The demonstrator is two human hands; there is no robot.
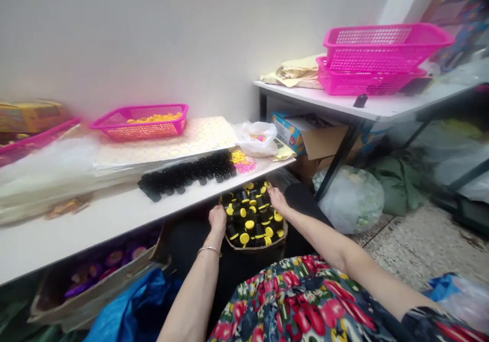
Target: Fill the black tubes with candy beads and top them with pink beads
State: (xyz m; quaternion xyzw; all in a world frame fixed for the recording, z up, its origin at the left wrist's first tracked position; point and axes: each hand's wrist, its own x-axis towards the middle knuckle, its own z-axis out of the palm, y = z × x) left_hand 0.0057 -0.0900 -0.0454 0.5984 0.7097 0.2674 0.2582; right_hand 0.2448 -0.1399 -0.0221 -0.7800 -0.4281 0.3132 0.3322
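Between my knees, just under the table edge, is a cardboard box (255, 248) full of small black containers with yellow caps (249, 224). My left hand (217, 218) is closed on the box's left rim. Opposite it, my right hand (278, 199) grips the right rim, its fingertips partly hidden. On the table above, small black containers (187, 174) stand packed together in rows. Beside them lie small piles of yellow pieces (238, 157) and pink pieces (245, 166).
A white table (114, 225) holds a pink basket (139, 123) of yellow pieces and a white plastic bag (256, 139). Stacked pink baskets (367, 52) occupy the right table. Below are a box of purple items (95, 276), a blue bag (130, 301) and filled sacks (349, 199).
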